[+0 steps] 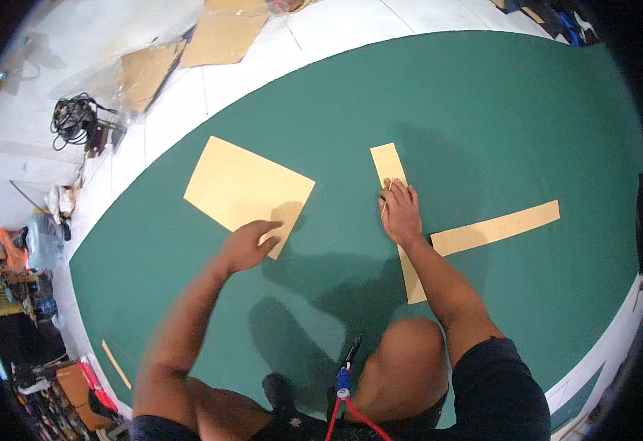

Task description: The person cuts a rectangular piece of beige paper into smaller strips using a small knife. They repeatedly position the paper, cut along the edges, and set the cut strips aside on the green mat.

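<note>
A broad tan sheet (244, 180), which looks like card or thin board, lies at a slant on the green mat. Over its near right corner is my left hand (248, 246), thumb and fingers apart; whether the fingertips touch the sheet is hard to tell. My right hand (402, 213) rests on a long narrow tan strip (385, 160), and a thin pencil-like stick (388, 197) sits between its fingers. My right forearm covers part of that strip. A second tan strip (497, 226) lies to the right, its left end close to my forearm.
The large green mat (321, 110) has a curved outline over white floor tiles (306, 37). Brown cardboard (222, 33) and a coiled black cable (75, 121) lie beyond it. A thin tan sliver (116, 364) is at lower left. My bent knee (406, 360) is near.
</note>
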The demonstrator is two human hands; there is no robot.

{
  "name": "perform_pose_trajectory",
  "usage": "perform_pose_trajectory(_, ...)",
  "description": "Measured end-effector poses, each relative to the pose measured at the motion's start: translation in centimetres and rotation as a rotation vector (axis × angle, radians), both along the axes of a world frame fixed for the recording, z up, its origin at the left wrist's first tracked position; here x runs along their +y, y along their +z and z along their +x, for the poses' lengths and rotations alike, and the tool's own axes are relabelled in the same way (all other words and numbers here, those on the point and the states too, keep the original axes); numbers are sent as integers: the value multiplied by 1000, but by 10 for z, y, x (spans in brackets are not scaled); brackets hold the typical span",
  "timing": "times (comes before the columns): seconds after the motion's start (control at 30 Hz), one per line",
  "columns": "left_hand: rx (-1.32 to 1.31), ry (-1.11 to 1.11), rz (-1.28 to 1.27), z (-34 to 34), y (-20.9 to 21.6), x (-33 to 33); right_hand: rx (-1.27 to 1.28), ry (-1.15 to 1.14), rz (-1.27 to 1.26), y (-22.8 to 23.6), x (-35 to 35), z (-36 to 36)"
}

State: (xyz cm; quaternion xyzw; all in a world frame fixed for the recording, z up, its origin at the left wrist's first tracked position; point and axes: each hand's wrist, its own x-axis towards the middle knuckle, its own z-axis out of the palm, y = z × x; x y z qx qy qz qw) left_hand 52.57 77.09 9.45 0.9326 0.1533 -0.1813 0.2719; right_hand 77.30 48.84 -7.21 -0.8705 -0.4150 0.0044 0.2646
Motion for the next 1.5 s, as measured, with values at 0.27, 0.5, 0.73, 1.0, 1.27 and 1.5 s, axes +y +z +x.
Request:
perform_pose_trajectory(0.27,407,116,312,-178,92,95,60,38,61,10,7,1)
perform_pose_trajectory(0.5,354,400,180,-228,-39,143,350,118,-168,46,20,36)
perform_pose_trajectory(0.73,-46,348,224,-137,-101,149,136,387,-289,93,102,16)
perform_pose_trajectory(1.0,-137,300,483,-94,-142,178,346,424,-479,90,227,-76)
perform_pose_trajectory(1.27,-307,530,415,-41,-152,169,27,268,-459,41,228,-115)
perform_pose_trajectory(1.5,-342,424,185,-51,-147,183,94,111,-520,35,262,-80)
